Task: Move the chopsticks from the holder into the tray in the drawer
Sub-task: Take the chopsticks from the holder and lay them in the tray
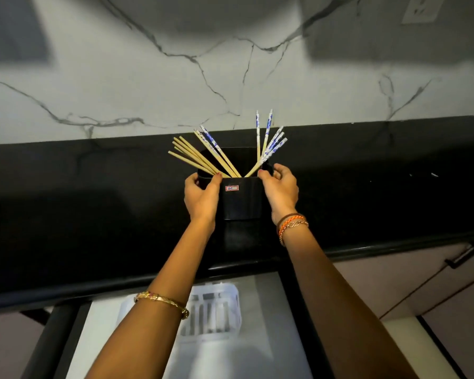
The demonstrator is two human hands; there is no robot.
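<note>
A black rectangular holder (241,201) with a small red sticker stands on the black countertop (93,214). Several chopsticks fan out of it: plain bamboo ones (195,158) lean left, blue-and-white patterned ones (270,140) lean right. My left hand (201,196) grips the holder's left side, thumb at the rim. On the right side my right hand (281,188) grips it, fingers curled over the rim. Below the counter edge the drawer (260,324) is open, and a white slotted tray (216,310) lies in it, partly behind my left forearm.
A white marble backsplash (230,77) rises behind the counter, with a wall socket (422,9) at the top right. Pale cabinet fronts with a black handle (463,254) lie to the right of the drawer.
</note>
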